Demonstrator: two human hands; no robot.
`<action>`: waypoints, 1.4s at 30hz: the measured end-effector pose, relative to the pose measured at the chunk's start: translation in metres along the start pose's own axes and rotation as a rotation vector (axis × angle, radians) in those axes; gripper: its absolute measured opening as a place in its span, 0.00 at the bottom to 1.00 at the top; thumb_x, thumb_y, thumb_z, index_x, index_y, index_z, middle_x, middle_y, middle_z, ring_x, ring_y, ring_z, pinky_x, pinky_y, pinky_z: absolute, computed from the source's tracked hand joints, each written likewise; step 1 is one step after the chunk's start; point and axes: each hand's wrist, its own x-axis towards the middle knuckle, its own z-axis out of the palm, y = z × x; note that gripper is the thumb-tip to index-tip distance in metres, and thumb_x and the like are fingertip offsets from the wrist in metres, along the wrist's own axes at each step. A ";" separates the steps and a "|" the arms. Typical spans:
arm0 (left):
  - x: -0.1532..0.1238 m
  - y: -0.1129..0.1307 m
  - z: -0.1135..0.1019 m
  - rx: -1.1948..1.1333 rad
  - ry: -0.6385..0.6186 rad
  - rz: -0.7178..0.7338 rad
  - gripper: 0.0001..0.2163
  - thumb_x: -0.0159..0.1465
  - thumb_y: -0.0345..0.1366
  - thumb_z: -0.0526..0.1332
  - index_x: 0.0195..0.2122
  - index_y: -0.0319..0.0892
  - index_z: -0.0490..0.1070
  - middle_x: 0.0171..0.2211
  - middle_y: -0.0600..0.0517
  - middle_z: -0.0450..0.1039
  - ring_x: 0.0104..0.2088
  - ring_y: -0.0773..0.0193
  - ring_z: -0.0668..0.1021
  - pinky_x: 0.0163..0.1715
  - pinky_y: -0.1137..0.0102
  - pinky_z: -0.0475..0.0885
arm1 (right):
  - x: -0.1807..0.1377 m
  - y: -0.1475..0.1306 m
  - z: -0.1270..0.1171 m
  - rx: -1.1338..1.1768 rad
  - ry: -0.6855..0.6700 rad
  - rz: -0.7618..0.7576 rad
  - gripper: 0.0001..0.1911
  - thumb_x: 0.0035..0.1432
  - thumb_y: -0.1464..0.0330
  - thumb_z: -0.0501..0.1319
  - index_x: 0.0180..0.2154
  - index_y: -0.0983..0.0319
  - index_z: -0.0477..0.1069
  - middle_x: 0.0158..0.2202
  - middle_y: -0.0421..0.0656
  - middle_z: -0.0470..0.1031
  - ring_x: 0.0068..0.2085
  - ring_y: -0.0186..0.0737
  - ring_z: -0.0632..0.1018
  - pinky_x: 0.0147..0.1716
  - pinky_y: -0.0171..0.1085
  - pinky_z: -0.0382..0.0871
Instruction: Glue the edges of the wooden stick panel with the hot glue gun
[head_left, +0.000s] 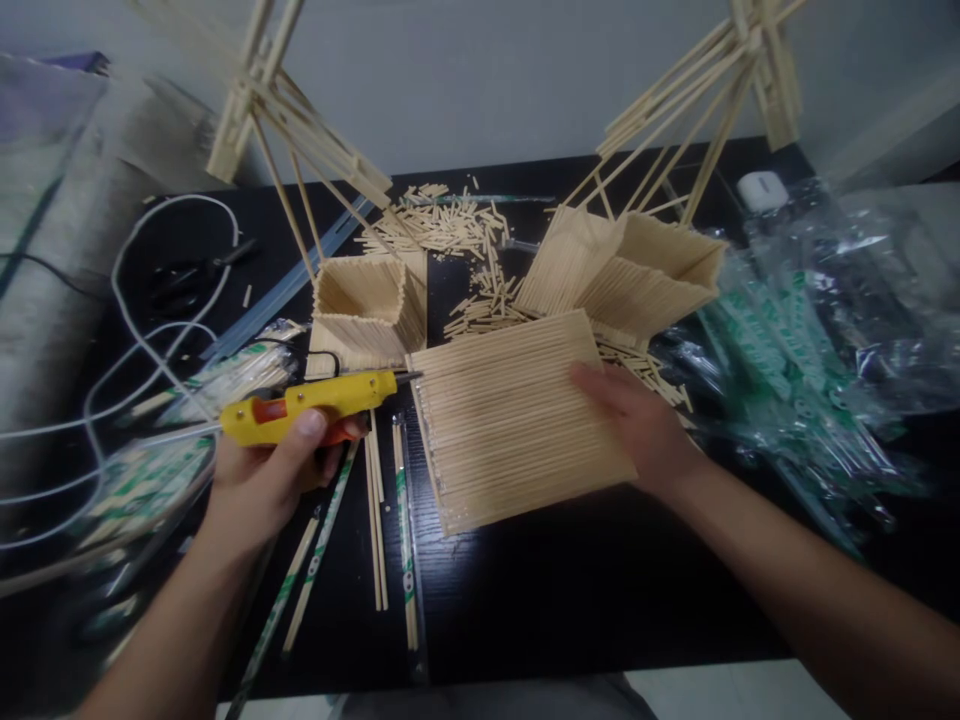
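My left hand [274, 470] is closed around a yellow glue gun [315, 403], its nozzle pointing right at the left edge of a flat panel of glued wooden sticks [510, 420]. My right hand [637, 415] grips the panel's right edge, thumb on top, fingers hidden beneath. The panel lies on the black table [600, 580]. Behind it stand a square stick box [367, 305] and a larger angled stick structure [630, 265].
Loose short sticks [442, 225] litter the back of the table. Long chopsticks [379, 520] lie near the front. White cable [150, 330] coils at left, clear plastic wrappers [810, 330] pile at right. Stick frames [300, 110] rise overhead.
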 end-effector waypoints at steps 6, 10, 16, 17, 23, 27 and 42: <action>-0.001 -0.009 -0.008 0.061 -0.006 -0.034 0.23 0.68 0.60 0.75 0.31 0.44 0.84 0.25 0.50 0.81 0.20 0.63 0.77 0.14 0.73 0.71 | 0.000 0.001 0.000 -0.012 0.005 -0.009 0.19 0.51 0.47 0.84 0.29 0.50 0.84 0.32 0.42 0.89 0.55 0.66 0.90 0.61 0.59 0.82; -0.001 -0.005 -0.004 0.056 0.030 -0.047 0.25 0.65 0.62 0.76 0.28 0.44 0.80 0.22 0.52 0.77 0.17 0.65 0.74 0.13 0.74 0.69 | 0.000 0.001 0.000 -0.021 0.006 -0.014 0.20 0.52 0.46 0.84 0.30 0.50 0.84 0.33 0.43 0.89 0.57 0.67 0.89 0.61 0.60 0.81; 0.000 -0.003 -0.002 0.029 0.061 -0.061 0.24 0.64 0.61 0.77 0.29 0.45 0.78 0.22 0.53 0.74 0.18 0.65 0.72 0.12 0.74 0.65 | 0.000 0.002 -0.002 -0.030 0.013 -0.015 0.19 0.50 0.47 0.84 0.30 0.49 0.84 0.32 0.42 0.89 0.54 0.66 0.89 0.60 0.60 0.82; 0.000 -0.003 -0.002 0.022 0.064 -0.056 0.24 0.65 0.60 0.77 0.29 0.45 0.78 0.22 0.53 0.74 0.18 0.66 0.72 0.12 0.74 0.65 | 0.000 0.002 -0.002 -0.034 0.018 -0.016 0.19 0.50 0.46 0.84 0.29 0.49 0.84 0.32 0.42 0.89 0.54 0.66 0.89 0.60 0.60 0.82; 0.000 -0.004 0.000 0.015 0.082 -0.061 0.24 0.65 0.61 0.77 0.29 0.45 0.79 0.22 0.54 0.74 0.18 0.65 0.73 0.13 0.74 0.67 | 0.000 0.000 0.001 -0.045 0.015 -0.014 0.18 0.48 0.45 0.84 0.25 0.46 0.83 0.29 0.42 0.88 0.52 0.68 0.90 0.58 0.60 0.84; 0.001 -0.003 0.001 0.009 0.064 -0.046 0.24 0.66 0.61 0.77 0.30 0.45 0.80 0.22 0.53 0.75 0.19 0.65 0.74 0.13 0.73 0.68 | 0.000 0.000 0.000 -0.040 0.006 -0.016 0.18 0.49 0.46 0.84 0.26 0.46 0.83 0.31 0.42 0.88 0.52 0.67 0.90 0.58 0.61 0.83; 0.004 0.006 0.010 -0.092 0.014 0.076 0.25 0.67 0.62 0.77 0.35 0.40 0.88 0.30 0.45 0.87 0.18 0.65 0.78 0.13 0.72 0.72 | -0.002 -0.002 -0.001 -0.109 -0.078 -0.002 0.19 0.45 0.51 0.88 0.32 0.54 0.88 0.36 0.43 0.91 0.40 0.55 0.90 0.45 0.49 0.83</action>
